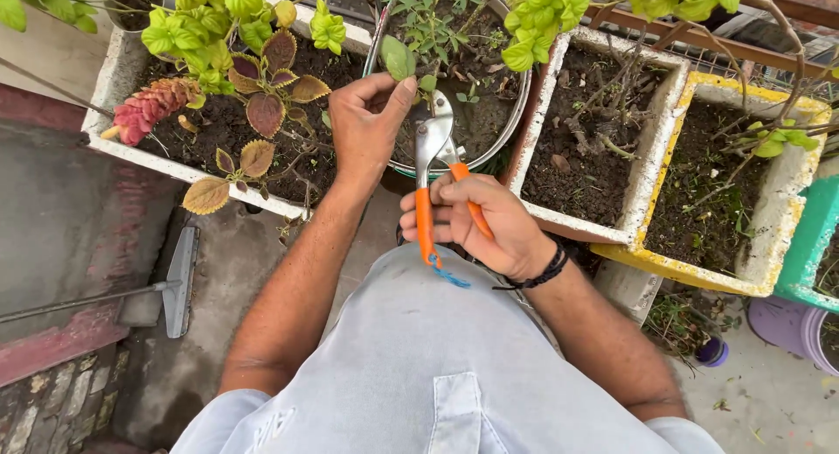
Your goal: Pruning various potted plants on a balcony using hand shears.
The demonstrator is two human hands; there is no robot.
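The pruning shears [434, 170] stand nearly upright, steel blades pointing up and away from the person, orange handles pointing down toward the body. The right hand [476, 222] is closed around both handles. The blades meet a thin green stem [427, 87] above the round metal pot [516, 113], which holds dark soil and a small leafy plant. The left hand [363, 126] pinches that stem below a single leaf [397, 58], fingers closed on it. Left of the pot, a white rectangular planter [114, 78] holds soil and red-and-green leafed plants. To the right, another white planter [642, 201] and a yellow-rimmed planter [690, 275] hold soil with sparse twigs.
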